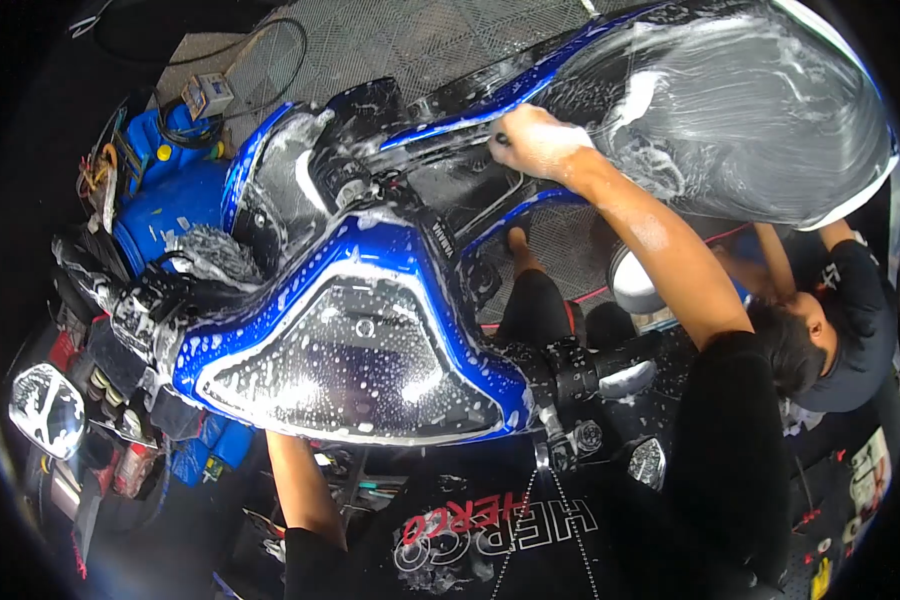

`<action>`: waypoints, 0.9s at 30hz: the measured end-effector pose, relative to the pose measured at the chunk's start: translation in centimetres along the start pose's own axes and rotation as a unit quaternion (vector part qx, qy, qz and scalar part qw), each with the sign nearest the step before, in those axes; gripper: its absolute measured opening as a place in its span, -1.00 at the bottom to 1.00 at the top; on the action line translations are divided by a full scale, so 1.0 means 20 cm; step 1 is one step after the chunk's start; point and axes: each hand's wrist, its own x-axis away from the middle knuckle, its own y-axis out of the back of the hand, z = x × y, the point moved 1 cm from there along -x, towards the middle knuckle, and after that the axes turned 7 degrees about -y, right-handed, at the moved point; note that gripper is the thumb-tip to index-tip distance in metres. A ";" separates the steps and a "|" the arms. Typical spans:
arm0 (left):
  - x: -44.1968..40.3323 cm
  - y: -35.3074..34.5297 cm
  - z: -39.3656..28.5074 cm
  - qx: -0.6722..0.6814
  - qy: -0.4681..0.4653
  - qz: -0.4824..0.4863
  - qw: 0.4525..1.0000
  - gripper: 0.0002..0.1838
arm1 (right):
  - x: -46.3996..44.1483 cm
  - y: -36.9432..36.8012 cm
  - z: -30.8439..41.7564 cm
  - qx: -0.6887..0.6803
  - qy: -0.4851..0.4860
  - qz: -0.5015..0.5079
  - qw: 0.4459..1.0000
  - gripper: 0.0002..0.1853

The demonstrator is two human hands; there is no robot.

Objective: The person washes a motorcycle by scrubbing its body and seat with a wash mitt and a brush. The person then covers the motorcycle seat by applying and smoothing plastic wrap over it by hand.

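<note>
A blue and black motor scooter (370,232) fills the middle, covered in white soap foam. Reaching over its centre, my right hand (542,146) is closed at the blue-edged step-through, with suds on the fingers. A small dark spot shows at the fist, but what it grips is hidden. The foamy seat (750,120) lies to the right of this hand. Nearer to me is the handlebar cover with its dark display panel (355,345), dotted with bubbles. My left forearm (305,485) passes under the front of this cover, which hides the left hand.
A co-worker (840,320) crouches at the right beside a white bucket (635,282). Mirrors (47,410) stick out at both handlebar ends. A blue drum (175,215) and a small box (207,95) stand at the left. Patterned floor mat (340,45) lies beyond the scooter.
</note>
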 end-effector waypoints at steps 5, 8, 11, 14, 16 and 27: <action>0.00 0.03 0.03 0.015 -0.002 0.000 1.000 -0.43 | 0.06 -0.08 0.04 0.025 0.103 0.107 0.989 -0.74; -0.01 0.04 0.06 0.026 -0.003 0.008 1.000 -0.43 | 0.02 -0.07 -0.02 0.099 0.042 0.037 0.994 -0.75; -0.06 0.03 0.09 0.037 -0.006 0.021 0.999 -0.43 | 0.16 -0.13 0.04 0.036 0.072 0.120 0.990 -0.69; -0.13 0.02 0.13 0.052 -0.008 0.043 0.998 -0.44 | 0.22 -0.08 0.07 0.185 0.002 0.168 0.968 -0.67; -0.19 0.01 0.17 0.071 -0.008 0.059 0.996 -0.44 | 0.28 0.04 0.12 0.095 0.012 0.131 0.987 -0.71; -0.44 -0.16 0.25 0.011 -0.207 0.027 0.978 -0.47 | 1.38 0.69 0.63 -0.214 -0.202 -0.168 0.941 -0.55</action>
